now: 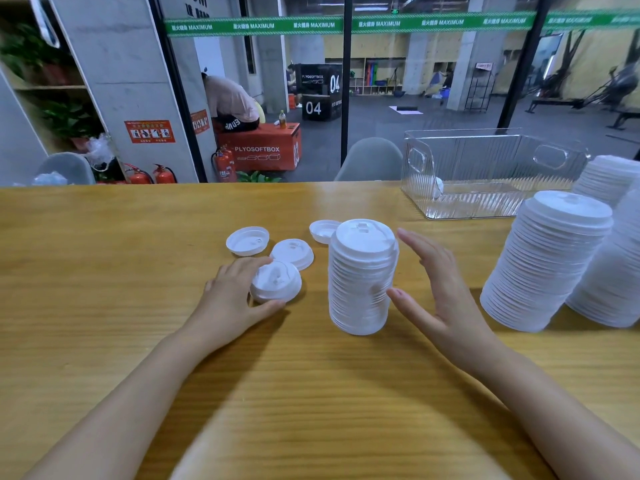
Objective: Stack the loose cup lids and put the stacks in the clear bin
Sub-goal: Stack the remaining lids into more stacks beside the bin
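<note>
Left hand (235, 296) grasping 1 loose lid (277, 280), right hand (433, 289) released, perhaps touching lid stack (360, 282)

We read "MAXIMUM" repeated along the green band (311, 25) across the glass. "PLYOSOFTBOX" and "03" mark the orange box (258, 157). "04" marks the upper black box (334, 84) and the lower black box (313, 108). The orange wall sign (149, 131) stays illegible to us.

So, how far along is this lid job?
Partway. Tall stacks stand built on the table. The left hand grips a loose lid, and the right hand is open beside a shorter stack. Three more lids lie loose, and no stack is in the bin yet.
</note>
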